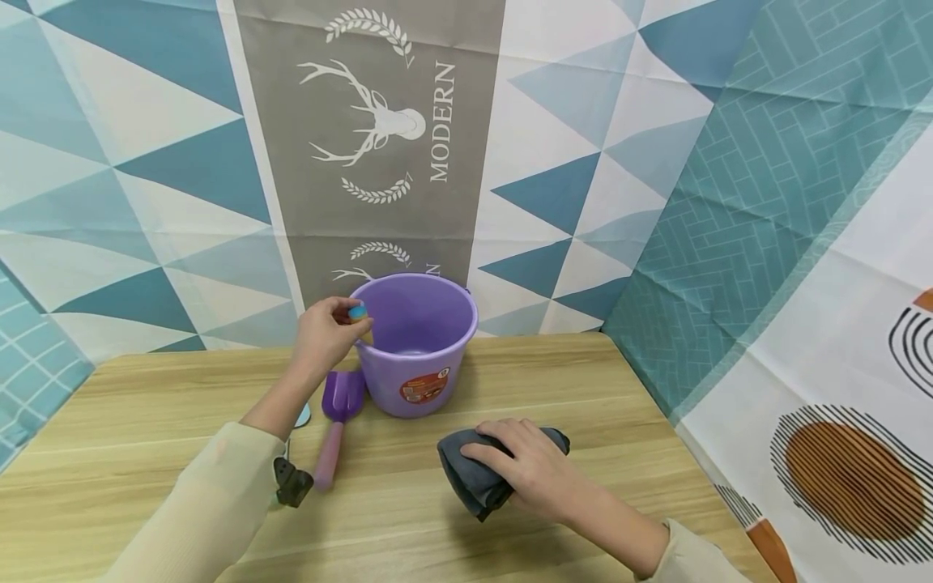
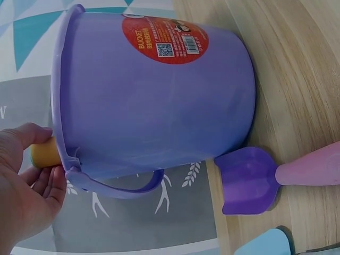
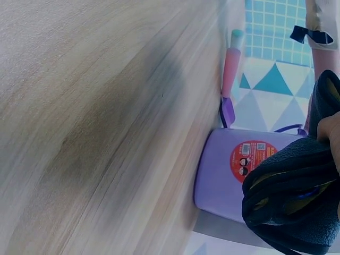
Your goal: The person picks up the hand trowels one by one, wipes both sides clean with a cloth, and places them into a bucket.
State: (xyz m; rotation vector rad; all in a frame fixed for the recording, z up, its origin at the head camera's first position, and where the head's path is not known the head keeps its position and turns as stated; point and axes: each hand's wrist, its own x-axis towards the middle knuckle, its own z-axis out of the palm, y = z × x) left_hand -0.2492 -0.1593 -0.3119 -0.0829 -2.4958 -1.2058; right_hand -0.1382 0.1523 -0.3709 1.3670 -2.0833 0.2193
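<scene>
My left hand (image 1: 326, 330) pinches a small yellow cylinder with a blue end (image 1: 358, 312) between thumb and fingers. It is at the left rim of a purple bucket (image 1: 394, 380), which stands upright at the back of the table. In the left wrist view the yellow cylinder (image 2: 46, 153) shows just inside the rim, partly hidden by the fingers. My right hand (image 1: 539, 470) grips a folded dark grey cloth (image 1: 466, 465) over the front right of the table. Layered folds of the cloth (image 3: 287, 196) show in the right wrist view.
A toy shovel with a purple blade (image 1: 342, 395) and pink handle lies left of the bucket. Beside it, partly under my left arm, is a light blue-ended tool (image 2: 265, 244). A patterned cloth wall (image 1: 466, 162) rises behind the wooden table (image 1: 568, 380).
</scene>
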